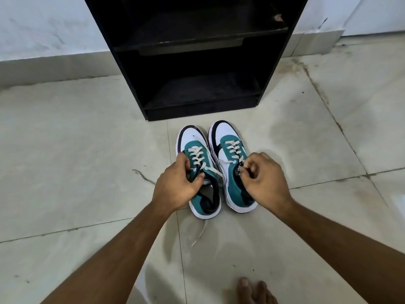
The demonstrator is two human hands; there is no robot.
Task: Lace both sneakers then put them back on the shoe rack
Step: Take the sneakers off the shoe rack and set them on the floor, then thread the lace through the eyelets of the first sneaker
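Teal sneakers (pixel 215 167) side by side; each hand's fingers (pixel 198 178) apparently clamp a tongue.

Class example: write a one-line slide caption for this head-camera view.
Left hand and right hand grip two laced teal-and-white sneakers on the tiled floor before a black shoe rack.

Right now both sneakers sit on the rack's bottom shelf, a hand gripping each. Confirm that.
Not quite. The head view shows both sneakers on the floor before the rack, not on its shelf. The left hand and right hand do grip one each.
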